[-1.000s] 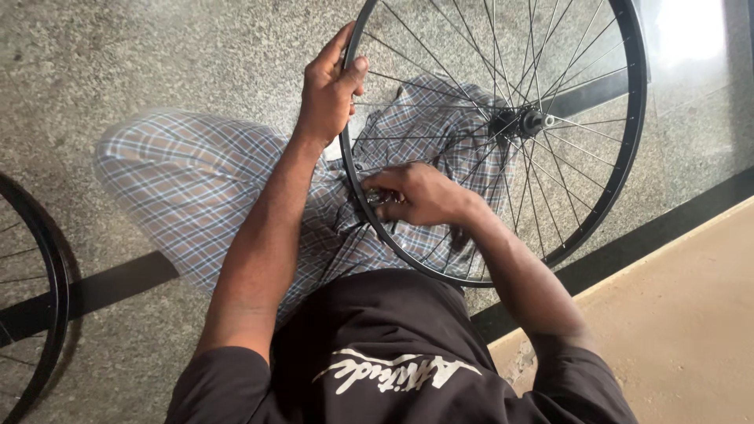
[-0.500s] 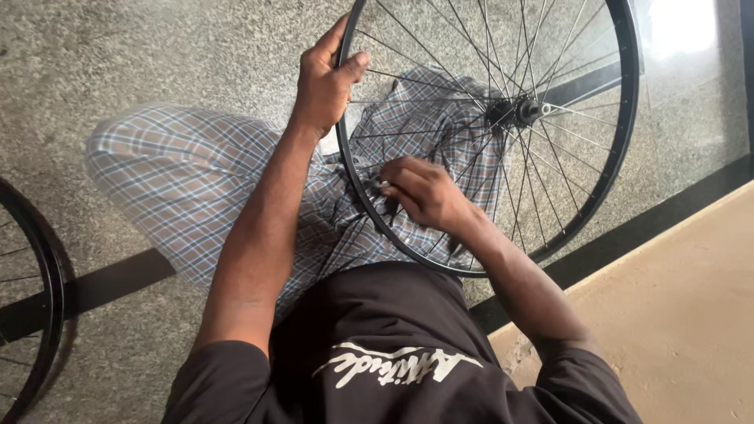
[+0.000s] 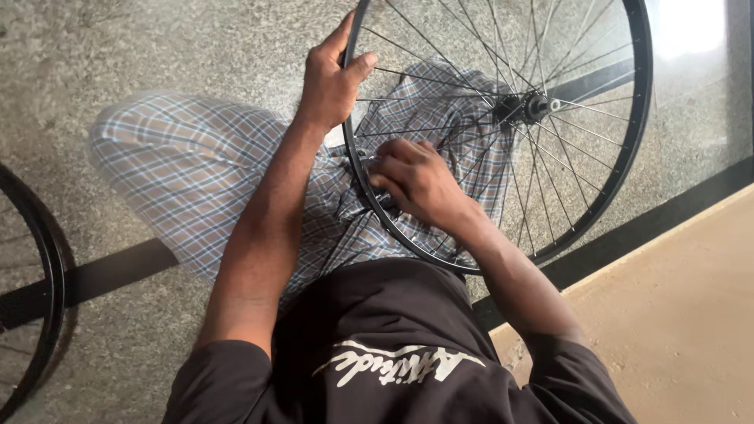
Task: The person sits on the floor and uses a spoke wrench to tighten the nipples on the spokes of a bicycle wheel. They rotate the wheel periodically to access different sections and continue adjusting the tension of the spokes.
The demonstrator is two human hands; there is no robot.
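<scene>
Black rim of the wheel (image 3: 638, 118) stands nearly upright across the seated person's lap, its lower arc resting against the checked trousers (image 3: 196, 165). The hub (image 3: 532, 106) sits right of centre in the view, with thin spokes (image 3: 440, 78) running out to the rim on all sides.

Left hand (image 3: 331, 78): closed around the rim at its upper left, thumb on the inner side, fingers wrapped over the outer edge.

Right hand (image 3: 416, 182): fingers curled and pinched together at the rim's lower left, where the spokes meet it. It appears to hold a small tool or nipple there, but the fingers hide it.

A second wheel (image 3: 35, 275) lies at the left edge, well apart. The speckled floor (image 3: 118, 55) carries a black strip (image 3: 110, 271); a tan surface (image 3: 683, 314) lies at lower right
</scene>
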